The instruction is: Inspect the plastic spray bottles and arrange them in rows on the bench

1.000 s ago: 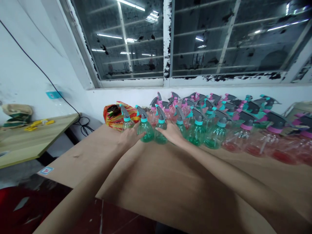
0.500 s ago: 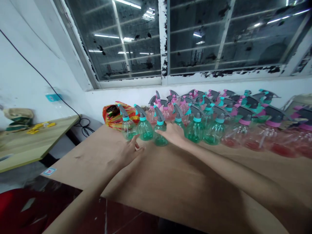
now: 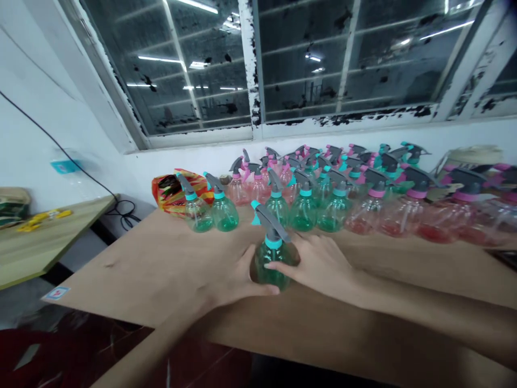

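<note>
- Just changed: the spray bottle (image 3: 273, 244) has come out of the front row toward the person, while the left hand (image 3: 233, 283), which was free half a second ago, has come up to it.
- For the work in hand, this seems to single out one bottle from the row, within reach of both hands.
- Right hand (image 3: 325, 264): fingers curled in on the bottle's right side, thumb laid across its front; it appears to have a firm hold.
- Left hand: fingers about half spread, cupped around the bottle's left side, thumb by the lower front; whether they press on it, I cannot tell.
- The bottle is between the two sets of fingers, near upright, nozzle toward the left; its base is hidden, so contact with the counter (image 3: 161, 269) is unclear.
- Beyond the left fingers, a pair of green bottles (image 3: 214, 216) stands just beside a bright bag (image 3: 163, 205).
- Beyond the right fingers, more green bottles (image 3: 305, 213), then pink bottles (image 3: 369, 216) farther right.
</note>
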Motion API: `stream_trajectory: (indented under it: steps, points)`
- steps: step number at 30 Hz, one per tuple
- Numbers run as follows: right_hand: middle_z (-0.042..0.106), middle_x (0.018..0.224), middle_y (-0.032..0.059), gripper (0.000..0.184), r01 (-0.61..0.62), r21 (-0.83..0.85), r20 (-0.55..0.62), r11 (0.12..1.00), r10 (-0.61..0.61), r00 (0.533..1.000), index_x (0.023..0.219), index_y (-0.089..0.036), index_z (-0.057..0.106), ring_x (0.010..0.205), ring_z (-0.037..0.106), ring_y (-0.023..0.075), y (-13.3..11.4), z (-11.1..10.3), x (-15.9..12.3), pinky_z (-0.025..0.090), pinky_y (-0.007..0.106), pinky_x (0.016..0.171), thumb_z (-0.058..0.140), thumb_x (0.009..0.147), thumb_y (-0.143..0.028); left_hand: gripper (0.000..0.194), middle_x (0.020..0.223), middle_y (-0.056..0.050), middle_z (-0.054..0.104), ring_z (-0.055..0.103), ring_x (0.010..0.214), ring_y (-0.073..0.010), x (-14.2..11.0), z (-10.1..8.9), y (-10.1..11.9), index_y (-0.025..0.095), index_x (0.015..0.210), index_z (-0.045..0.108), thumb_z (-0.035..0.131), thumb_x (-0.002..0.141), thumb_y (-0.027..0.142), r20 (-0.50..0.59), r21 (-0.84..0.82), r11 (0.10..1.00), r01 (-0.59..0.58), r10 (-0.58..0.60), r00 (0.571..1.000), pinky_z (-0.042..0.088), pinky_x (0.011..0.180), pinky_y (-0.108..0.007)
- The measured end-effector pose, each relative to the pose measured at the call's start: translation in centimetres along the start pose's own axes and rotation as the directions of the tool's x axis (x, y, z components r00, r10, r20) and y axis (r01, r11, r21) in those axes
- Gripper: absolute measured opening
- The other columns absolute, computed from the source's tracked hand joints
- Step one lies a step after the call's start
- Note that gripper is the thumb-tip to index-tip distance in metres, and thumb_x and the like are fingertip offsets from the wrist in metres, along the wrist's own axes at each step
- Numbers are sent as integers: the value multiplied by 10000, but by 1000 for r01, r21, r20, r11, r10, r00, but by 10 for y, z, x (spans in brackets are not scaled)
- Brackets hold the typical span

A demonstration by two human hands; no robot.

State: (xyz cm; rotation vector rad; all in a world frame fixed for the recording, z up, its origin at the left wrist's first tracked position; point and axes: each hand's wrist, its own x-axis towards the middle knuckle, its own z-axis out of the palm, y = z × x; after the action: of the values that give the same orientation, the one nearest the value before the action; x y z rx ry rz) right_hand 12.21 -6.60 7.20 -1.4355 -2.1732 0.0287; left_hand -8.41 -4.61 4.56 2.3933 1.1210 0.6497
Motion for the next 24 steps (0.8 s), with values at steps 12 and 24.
stream_trajectory:
  steps: [12,24]
  points:
    - [601,1250,90,592,99,491,-73,865,-73,995,1275,-239,510,1140,565,277,62,-30,-38,466,437,953,647,759,-496,879,1225,-91,545,511,1147,-346,34,65,54,287,1326,427,814,582,550,169,-169,984,-65,93,981,415,942,-492]
    - [660,1145,35,301,21,747,-107,664,89,990,1151,-325,619,1111,590,229,97,-34,-41,437,452,995,571,855,-303,893,1350,-102,456,396,1270,-341,73,96,56,262,1376,345,751,648,579,150,-263,950,-167,211,966,325,1040,-501]
